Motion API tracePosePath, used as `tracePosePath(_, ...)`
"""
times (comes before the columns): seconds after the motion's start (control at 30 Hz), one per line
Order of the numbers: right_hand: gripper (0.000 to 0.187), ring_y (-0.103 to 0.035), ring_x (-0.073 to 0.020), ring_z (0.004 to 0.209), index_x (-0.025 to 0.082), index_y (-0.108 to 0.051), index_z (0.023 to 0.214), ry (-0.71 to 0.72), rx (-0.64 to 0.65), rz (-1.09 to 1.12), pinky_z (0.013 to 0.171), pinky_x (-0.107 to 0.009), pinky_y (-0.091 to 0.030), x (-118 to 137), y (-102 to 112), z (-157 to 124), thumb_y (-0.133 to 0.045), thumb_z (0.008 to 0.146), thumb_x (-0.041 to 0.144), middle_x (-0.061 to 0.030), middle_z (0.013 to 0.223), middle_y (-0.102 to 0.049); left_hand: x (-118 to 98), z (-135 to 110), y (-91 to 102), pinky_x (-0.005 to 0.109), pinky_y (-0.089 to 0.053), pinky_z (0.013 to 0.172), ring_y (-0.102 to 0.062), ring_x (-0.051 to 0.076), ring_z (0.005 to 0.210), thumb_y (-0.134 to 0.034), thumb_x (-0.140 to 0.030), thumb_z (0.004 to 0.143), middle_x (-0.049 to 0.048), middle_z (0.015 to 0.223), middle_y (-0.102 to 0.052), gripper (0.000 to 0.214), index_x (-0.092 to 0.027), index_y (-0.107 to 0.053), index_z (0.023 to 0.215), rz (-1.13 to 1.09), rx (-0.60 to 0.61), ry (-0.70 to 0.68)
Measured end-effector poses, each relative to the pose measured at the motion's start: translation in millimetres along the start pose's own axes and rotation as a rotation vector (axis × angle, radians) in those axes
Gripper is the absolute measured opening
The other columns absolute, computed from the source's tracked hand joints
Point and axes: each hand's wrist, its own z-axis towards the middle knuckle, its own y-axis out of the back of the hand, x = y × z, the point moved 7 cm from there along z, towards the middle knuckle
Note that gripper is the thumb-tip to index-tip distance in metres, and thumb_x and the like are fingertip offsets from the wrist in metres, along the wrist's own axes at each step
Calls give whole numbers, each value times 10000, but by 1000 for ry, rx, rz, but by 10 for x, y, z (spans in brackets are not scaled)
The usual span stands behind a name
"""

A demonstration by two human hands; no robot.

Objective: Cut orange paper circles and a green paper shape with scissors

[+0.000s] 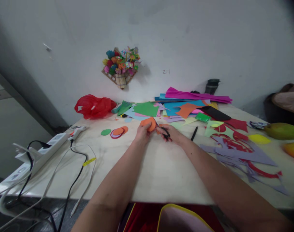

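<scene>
My left hand (143,132) pinches a piece of orange paper (150,124) over the middle of the table. In my right hand (172,133) is a pair of scissors with black handles (165,131), fingers closed round them. Their blades meet the right edge of the orange paper, and a bit of orange shows beside them. Left of my hands lie cut paper circles: a green circle (105,132) by itself, and an overlapping group with an orange circle (118,131) on top, with red and pale purple edges beneath.
Coloured sheets (145,109) and a red plastic bag (95,106) lie along the back. A black pen (194,133), purple scraps (248,154) and a green mango (281,130) are on the right. A power strip (56,141), cables and a glue gun (76,131) occupy the left.
</scene>
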Motion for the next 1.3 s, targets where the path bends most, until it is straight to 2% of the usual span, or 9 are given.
tracePosePath(0.33,311,-454,-63,327,171,-579,707,-15,-23,-8,301,-171,-216,33,7,-22,-660,971,314,48,480,-541,26,61,35,333,-650,690,-765,245,769,-862,-118,715,78,835,-763,296,-131,-701,962,-4,14,-9)
tracePosePath(0.77,304,-438,-70,328,171,-582,694,-18,-17,-15,315,-189,-208,40,15,-28,-663,961,293,42,466,-530,5,19,1,306,-652,677,-779,228,735,-792,-100,765,74,841,-771,252,-139,-684,989,4,8,6)
tracePosePath(1.1,288,-420,-69,342,171,-603,699,-26,-15,-1,340,-192,-256,21,11,-6,-742,888,337,51,465,-518,-6,6,-5,308,-650,654,-768,228,717,-773,-76,767,76,804,-765,177,-128,-701,920,-20,6,15)
tracePosePath(1.3,307,-417,-70,360,172,-613,705,-52,-19,0,363,-193,-278,-9,17,1,-784,845,385,56,466,-516,13,27,17,301,-661,653,-782,240,753,-802,-97,760,83,820,-766,209,-140,-697,935,-29,12,21)
